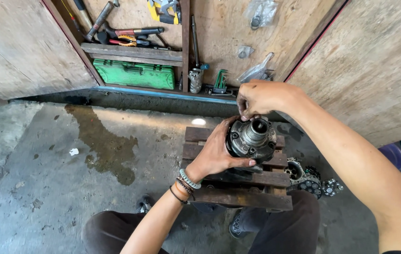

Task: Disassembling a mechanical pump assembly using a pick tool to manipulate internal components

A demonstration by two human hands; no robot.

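Hands (219, 150) cup metal housing (252, 138) (right pinching rim).

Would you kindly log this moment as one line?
left hand: grips metal housing | right hand: fingertips at housing's top rim | support: wooden pallet

The left hand (217, 153) covers the near side of the round metal housing (252, 138). The right hand (259, 98) hides its far rim. The loose metal parts (311, 178) beside the wooden pallet (257, 181) are too small to identify.
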